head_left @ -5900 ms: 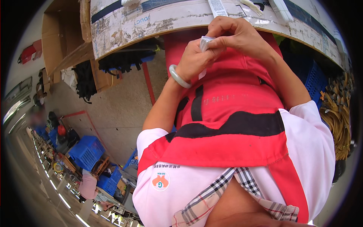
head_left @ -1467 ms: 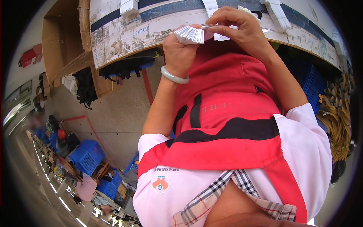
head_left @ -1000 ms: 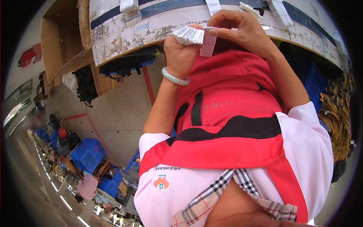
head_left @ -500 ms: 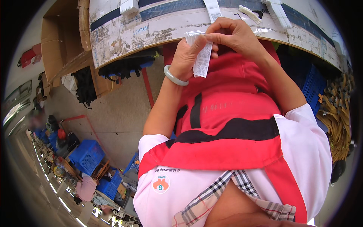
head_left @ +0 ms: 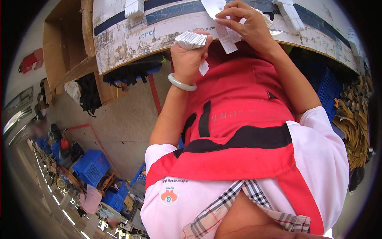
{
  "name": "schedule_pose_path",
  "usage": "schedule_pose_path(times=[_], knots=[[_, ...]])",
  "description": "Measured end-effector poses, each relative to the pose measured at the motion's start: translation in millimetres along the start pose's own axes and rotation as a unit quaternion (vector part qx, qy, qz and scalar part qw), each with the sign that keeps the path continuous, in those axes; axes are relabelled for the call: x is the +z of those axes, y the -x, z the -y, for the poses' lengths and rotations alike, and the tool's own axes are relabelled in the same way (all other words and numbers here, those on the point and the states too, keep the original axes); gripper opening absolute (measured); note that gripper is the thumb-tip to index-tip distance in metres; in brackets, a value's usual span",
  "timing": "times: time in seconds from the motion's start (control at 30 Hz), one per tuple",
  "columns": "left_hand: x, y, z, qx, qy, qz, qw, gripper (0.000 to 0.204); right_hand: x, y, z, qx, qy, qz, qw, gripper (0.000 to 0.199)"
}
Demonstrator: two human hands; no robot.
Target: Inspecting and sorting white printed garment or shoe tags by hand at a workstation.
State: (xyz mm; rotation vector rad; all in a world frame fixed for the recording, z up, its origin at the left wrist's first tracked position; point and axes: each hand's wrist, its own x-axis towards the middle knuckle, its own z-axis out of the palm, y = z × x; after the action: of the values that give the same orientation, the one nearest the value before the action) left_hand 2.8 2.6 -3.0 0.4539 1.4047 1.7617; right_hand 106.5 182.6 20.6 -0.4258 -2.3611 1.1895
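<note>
My left hand (head_left: 187,63), with a pale bangle at its wrist, is closed around a thick stack of folded white labels (head_left: 192,40). The stack's edges fan out above the fist, and one printed end hangs below the fingers. To its right, my right hand (head_left: 254,30) pinches a strip of white printed labels (head_left: 227,42) between thumb and fingers. That strip runs across the table's near edge and droops over my red apron (head_left: 234,87). The two hands are apart.
The worn, tape-striped table (head_left: 167,30) bears white label bundles (head_left: 134,8) at left and another bundle (head_left: 291,16) at right. An open cardboard box (head_left: 65,47) stands left of it. A blue crate (head_left: 328,89) and brown straps (head_left: 354,127) are at right.
My hands have separated. The left has moved slightly left with its stack turned upright; the right has moved up and now holds the label strip away from the stack.
</note>
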Motion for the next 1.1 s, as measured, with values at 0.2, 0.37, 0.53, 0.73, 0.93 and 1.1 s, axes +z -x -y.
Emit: schedule_pose_path(times=[0.2,0.37,0.53,0.73,0.93,1.1], knots=[[4,-4,-6,0.235,-0.121,0.022,0.964,0.016,-3,14,20,-0.012,-0.12,0.088,0.989,0.014],[4,5,-11,0.168,-0.132,-0.007,0.977,0.016,-7,13,22,0.065,-0.167,0.133,0.975,0.02],[5,6,-10,0.129,-0.106,-0.005,0.986,0.014,-8,17,19,0.118,-0.176,0.149,0.966,0.021],[4,6,-10,0.083,-0.094,0.029,0.992,0.012,-8,15,23,0.097,-0.183,0.159,0.965,0.016],[1,5,-8,-0.112,0.193,0.088,0.971,0.023,-18,15,42,0.193,-0.355,0.308,0.861,0.01],[5,4,-3,-0.099,0.146,0.136,0.975,0.046,2,20,31,0.119,-0.231,0.154,0.953,0.016]])
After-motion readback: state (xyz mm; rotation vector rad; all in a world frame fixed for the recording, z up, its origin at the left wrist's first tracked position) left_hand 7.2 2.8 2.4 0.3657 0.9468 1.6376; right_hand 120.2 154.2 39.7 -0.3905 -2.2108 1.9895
